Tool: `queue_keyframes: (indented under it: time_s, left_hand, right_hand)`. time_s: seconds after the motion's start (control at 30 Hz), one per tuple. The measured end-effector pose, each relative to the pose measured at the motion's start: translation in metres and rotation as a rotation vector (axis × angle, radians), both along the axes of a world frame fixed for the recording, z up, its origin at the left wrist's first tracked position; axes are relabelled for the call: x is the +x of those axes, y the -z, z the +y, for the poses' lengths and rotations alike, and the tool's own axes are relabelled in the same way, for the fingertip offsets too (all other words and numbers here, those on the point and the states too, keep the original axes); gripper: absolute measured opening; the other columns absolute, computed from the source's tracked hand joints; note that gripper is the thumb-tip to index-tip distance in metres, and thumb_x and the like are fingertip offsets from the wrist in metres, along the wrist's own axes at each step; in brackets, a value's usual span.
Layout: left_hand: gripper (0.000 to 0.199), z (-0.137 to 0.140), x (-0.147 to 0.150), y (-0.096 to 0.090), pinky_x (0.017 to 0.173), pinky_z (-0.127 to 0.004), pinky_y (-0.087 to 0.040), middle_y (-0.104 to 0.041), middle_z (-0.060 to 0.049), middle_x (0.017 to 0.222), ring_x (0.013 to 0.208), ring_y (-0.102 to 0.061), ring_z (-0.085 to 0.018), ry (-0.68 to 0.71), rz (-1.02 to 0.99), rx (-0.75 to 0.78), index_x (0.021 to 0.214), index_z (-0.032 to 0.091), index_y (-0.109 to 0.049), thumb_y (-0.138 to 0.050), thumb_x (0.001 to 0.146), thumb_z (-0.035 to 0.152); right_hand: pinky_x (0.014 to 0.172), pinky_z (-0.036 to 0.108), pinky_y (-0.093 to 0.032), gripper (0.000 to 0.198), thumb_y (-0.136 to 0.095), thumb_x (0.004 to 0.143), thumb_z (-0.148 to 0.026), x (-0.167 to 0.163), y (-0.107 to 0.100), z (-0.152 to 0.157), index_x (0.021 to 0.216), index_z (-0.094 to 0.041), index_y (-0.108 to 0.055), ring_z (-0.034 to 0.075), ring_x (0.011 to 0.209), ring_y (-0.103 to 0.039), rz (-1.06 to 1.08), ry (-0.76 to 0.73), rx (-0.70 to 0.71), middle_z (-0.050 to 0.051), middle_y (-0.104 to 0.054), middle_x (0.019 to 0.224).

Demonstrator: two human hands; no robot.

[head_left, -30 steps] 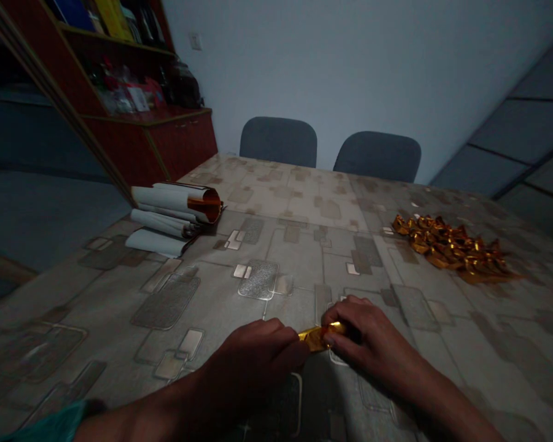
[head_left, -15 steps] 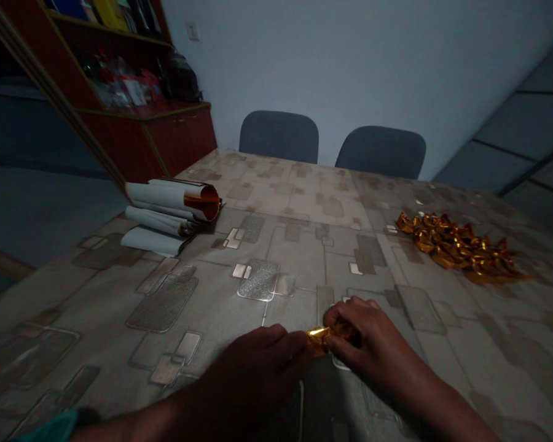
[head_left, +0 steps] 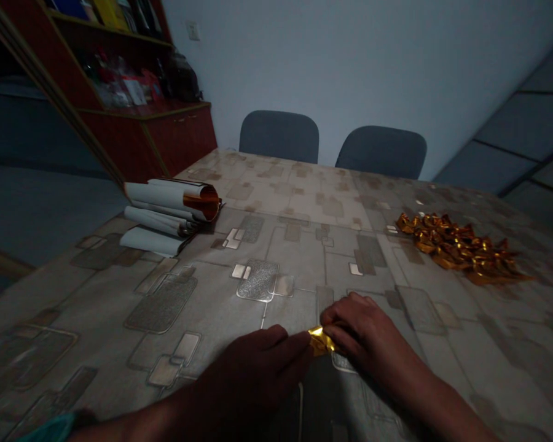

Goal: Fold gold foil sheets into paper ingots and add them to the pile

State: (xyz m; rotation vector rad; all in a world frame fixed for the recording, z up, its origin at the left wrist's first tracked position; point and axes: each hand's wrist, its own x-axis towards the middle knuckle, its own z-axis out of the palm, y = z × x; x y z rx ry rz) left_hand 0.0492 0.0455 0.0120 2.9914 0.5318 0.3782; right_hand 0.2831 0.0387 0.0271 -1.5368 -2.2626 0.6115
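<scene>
Between my two hands is a small piece of folded gold foil paper [head_left: 321, 341], shiny and creased, just above the near part of the table. My left hand [head_left: 267, 362] is closed on its left end, fingers pressed together. On the other end, my right hand [head_left: 362, 325] pinches the foil with thumb and fingers, covering much of that side. Off to the right lies a cluster of several folded gold foil pieces [head_left: 461, 245], set close together. At the left, curled sheets of paper [head_left: 161, 212], pale outside and gold inside, rest in a loose stack.
A patterned cloth covers the table [head_left: 295, 245]. Two grey chairs, a left one [head_left: 279, 136] and a right one [head_left: 382, 152], stand behind its far edge. A reddish wooden cabinet [head_left: 179, 138] with items on its shelves stands at the back left.
My right hand has shifted slightly left and closed in on the foil, its fingers now covering the right end. My left hand stays nearly in place.
</scene>
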Motion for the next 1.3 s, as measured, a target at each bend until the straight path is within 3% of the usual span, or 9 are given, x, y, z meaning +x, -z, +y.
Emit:
queue_keyframes:
  time_s: [0.23, 0.37, 0.57, 0.8, 0.97, 1.17, 1.3]
  left_hand:
    - [0.051, -0.001, -0.002, 0.004, 0.069, -0.027, -0.058, -0.066, -0.01, 0.127, 0.083, -0.063, -0.018, 0.002, 0.035, -0.039, 0.138, 0.011, -0.044, -0.048, 0.089, -0.003]
    - [0.049, -0.001, -0.003, 0.004, 0.068, -0.028, -0.059, -0.067, -0.01, 0.126, 0.084, -0.063, -0.018, -0.005, 0.047, -0.037, 0.137, 0.012, -0.045, -0.047, 0.09, -0.002]
    - [0.047, -0.001, -0.002, 0.002, 0.067, -0.029, -0.06, -0.066, -0.012, 0.127, 0.084, -0.063, -0.019, -0.008, 0.038, -0.033, 0.135, 0.009, -0.047, -0.047, 0.089, -0.002]
    - [0.043, -0.001, -0.003, 0.006, 0.063, -0.027, -0.058, -0.065, -0.011, 0.129, 0.082, -0.062, -0.018, -0.018, 0.02, 0.024, 0.133, 0.011, -0.05, -0.046, 0.092, -0.001]
    - [0.043, -0.001, -0.002, 0.006, 0.062, -0.027, -0.058, -0.066, -0.011, 0.128, 0.081, -0.061, -0.018, -0.017, 0.017, 0.038, 0.133, 0.01, -0.05, -0.048, 0.091, -0.001]
    - [0.042, -0.001, -0.002, 0.01, 0.066, -0.027, -0.057, -0.065, -0.011, 0.128, 0.084, -0.061, -0.017, -0.056, -0.007, 0.078, 0.134, 0.011, -0.048, -0.049, 0.093, 0.001]
    - [0.041, -0.001, -0.001, 0.012, 0.061, -0.028, -0.057, -0.065, -0.012, 0.126, 0.082, -0.061, -0.018, -0.074, 0.01, 0.069, 0.132, 0.012, -0.049, -0.049, 0.092, 0.002]
  right_hand:
    - [0.07, 0.033, -0.037, 0.013, -0.069, 0.092, -0.02, -0.001, 0.013, -0.002, 0.083, -0.02, -0.06, 0.021, 0.074, -0.057, -0.05, -0.017, 0.095, 0.001, -0.065, 0.078]
    - [0.07, 0.033, -0.036, 0.014, -0.068, 0.093, -0.024, 0.0, 0.016, -0.002, 0.083, -0.02, -0.059, 0.022, 0.076, -0.056, -0.045, -0.023, 0.164, 0.001, -0.064, 0.079]
    - [0.074, 0.034, -0.034, 0.011, -0.069, 0.092, -0.021, 0.0, 0.015, 0.003, 0.087, -0.022, -0.06, 0.021, 0.079, -0.056, 0.06, -0.027, 0.154, -0.001, -0.066, 0.081]
    - [0.071, 0.033, -0.033, 0.015, -0.07, 0.092, -0.022, -0.002, 0.021, 0.003, 0.083, -0.02, -0.057, 0.021, 0.075, -0.055, -0.03, -0.033, 0.209, -0.001, -0.064, 0.077]
    - [0.072, 0.034, -0.034, 0.016, -0.069, 0.093, -0.025, -0.003, 0.018, 0.004, 0.082, -0.02, -0.058, 0.021, 0.076, -0.056, -0.08, -0.022, 0.172, 0.0, -0.064, 0.078]
    - [0.078, 0.034, -0.036, 0.007, -0.066, 0.094, -0.018, 0.003, 0.008, 0.006, 0.09, -0.022, -0.061, 0.019, 0.083, -0.059, 0.087, -0.047, 0.026, -0.001, -0.067, 0.085]
    - [0.077, 0.033, -0.036, 0.013, -0.068, 0.092, -0.014, 0.002, 0.008, 0.006, 0.084, -0.021, -0.061, 0.018, 0.079, -0.058, 0.094, -0.045, 0.033, -0.003, -0.065, 0.079]
